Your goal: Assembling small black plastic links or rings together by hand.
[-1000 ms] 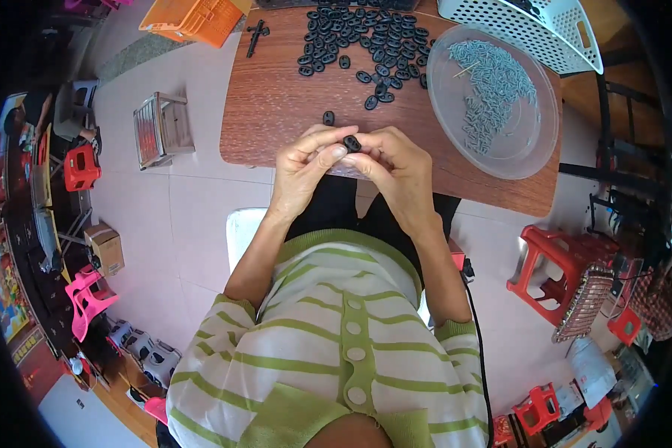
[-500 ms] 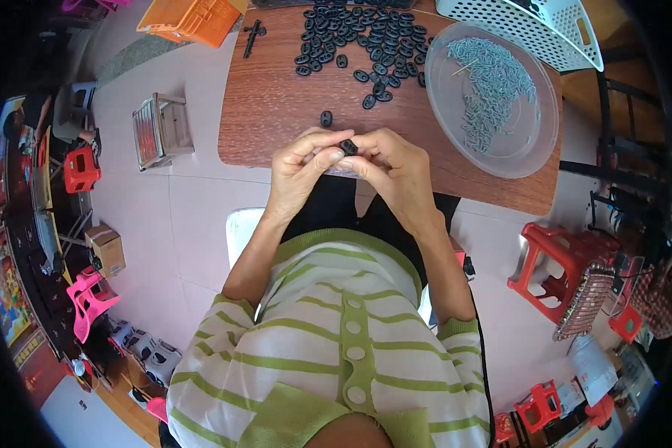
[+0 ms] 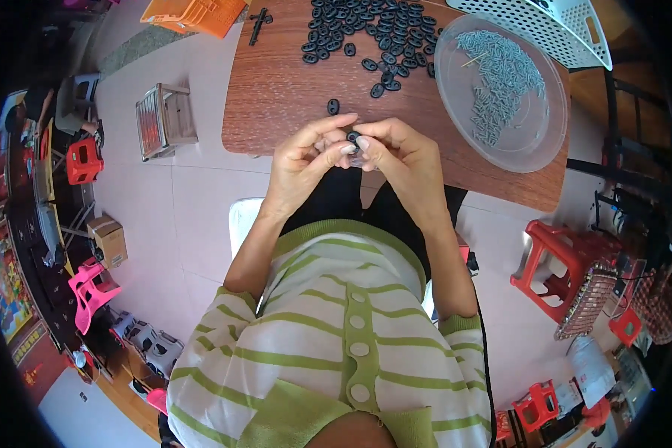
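Over the table's near edge, my two hands meet around a small black oval two-hole piece (image 3: 354,137). My right hand (image 3: 409,160) pinches it between thumb and fingers. The thumb of my left hand (image 3: 297,166) presses at its near side, with the other left fingers curled and the forefinger reaching past it. Fingers cover part of the piece. Just beyond my left fingers, one loose black oval piece (image 3: 333,107) lies on the brown wooden table (image 3: 276,89). A pile of similar black pieces (image 3: 392,33) spreads across the far side.
At the right stands a clear round plastic tub (image 3: 534,153) with many small grey screw-like pins (image 3: 500,82). Beyond it is a white perforated basket (image 3: 560,33). A dark cross-shaped tool (image 3: 258,25) lies far left, near an orange crate (image 3: 194,16). Red stools (image 3: 560,257) stand on the floor at right.
The black piece has turned between my fingers. My left forefinger has lifted off it and the right grip has shifted. The whole view has moved slightly.
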Tool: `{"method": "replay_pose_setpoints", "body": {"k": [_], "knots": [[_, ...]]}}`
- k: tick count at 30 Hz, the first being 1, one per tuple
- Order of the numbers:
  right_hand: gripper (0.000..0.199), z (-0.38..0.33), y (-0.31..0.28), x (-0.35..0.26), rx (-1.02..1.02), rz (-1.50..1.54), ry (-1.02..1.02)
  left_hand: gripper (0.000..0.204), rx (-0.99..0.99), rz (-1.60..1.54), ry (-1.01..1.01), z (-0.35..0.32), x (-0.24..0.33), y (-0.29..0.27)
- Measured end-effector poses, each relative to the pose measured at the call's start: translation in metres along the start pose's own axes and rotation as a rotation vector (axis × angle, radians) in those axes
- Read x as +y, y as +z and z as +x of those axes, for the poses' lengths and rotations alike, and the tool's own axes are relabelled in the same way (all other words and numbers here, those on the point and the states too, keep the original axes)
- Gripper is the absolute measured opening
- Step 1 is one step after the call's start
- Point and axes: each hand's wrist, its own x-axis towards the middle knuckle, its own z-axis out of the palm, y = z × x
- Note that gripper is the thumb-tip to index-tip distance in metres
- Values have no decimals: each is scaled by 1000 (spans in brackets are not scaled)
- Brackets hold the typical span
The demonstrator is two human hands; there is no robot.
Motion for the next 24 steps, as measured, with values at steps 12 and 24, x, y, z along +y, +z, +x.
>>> {"method": "replay_pose_setpoints", "body": {"k": [12, 24], "knots": [[8, -8, 7, 3, 80, -158, -55, 31, -146, 252, -7, 3, 10, -13], [13, -10, 10, 2, 112, 9, 1, 27, -84, -15, -109, 4, 6, -11]]}}
